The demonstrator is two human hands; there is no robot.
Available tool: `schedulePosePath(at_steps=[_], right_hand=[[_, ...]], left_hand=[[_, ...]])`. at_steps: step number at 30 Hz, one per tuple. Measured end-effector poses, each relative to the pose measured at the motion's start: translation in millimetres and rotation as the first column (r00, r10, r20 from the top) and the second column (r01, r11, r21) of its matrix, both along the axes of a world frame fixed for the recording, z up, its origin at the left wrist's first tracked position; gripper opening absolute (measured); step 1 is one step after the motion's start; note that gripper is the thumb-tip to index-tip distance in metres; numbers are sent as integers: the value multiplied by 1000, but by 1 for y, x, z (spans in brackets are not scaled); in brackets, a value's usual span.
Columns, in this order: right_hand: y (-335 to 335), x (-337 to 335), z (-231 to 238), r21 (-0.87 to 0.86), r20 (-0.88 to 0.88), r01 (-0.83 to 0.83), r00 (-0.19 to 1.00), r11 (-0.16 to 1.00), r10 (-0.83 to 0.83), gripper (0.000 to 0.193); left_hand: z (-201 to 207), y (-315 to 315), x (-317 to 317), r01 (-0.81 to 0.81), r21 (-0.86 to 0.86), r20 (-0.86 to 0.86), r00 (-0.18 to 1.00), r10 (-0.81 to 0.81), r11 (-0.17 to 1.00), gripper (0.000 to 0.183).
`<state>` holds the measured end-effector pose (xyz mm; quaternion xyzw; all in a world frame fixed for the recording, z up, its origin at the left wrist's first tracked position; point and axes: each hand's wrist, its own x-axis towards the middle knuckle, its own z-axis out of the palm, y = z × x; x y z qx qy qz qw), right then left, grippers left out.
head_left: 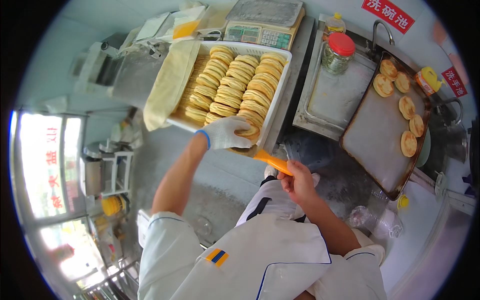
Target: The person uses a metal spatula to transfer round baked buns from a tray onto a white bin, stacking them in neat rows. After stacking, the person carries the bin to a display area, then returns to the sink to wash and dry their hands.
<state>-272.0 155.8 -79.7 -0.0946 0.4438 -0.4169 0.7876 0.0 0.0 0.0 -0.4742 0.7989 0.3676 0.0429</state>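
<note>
My left hand (227,134), in a white glove with a blue cuff, grips a round flatbread (248,132) at the near end of the right-hand row. That row is one of 3 rows of flatbreads (231,85) standing on edge in a white plastic crate (281,90). Bare, my right hand (300,184) holds the orange handle of a brush (270,161). Its brownish head lies just under the gloved fingers, by the crate's near edge, and is partly hidden. Whether it touches the flatbread I cannot tell.
A cream cloth (172,82) is folded back over the crate's left side. Behind stands a scale (262,25). At right, a dark-rimmed baking tray (382,125) carries several browned flatbreads, near a red-lidded jar (338,54) and a faucet (382,31). Plastic bottles (377,220) lie low at right.
</note>
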Motion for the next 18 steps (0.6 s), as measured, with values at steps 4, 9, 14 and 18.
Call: schedulePosePath(at_steps=[4,9,14,18], right_hand=[[21,3,22,83,-147,51,988,995,-38,29],[44,-4,46,122,-278,60,960,991,-24,31],[64,-11,53,49,-290,147,949,988,-126,33],[70,-22,45,-68,-283,286,913,956,-294,32]], left_hand=[[-23,-19,8,-33,321,63,998,13,946,52],[-43,-23,5,183,97,203,959,-199,978,52],[-50,-18,14,256,-3,157,955,-252,967,41],[-40,-18,30,288,-118,114,955,-275,950,34]])
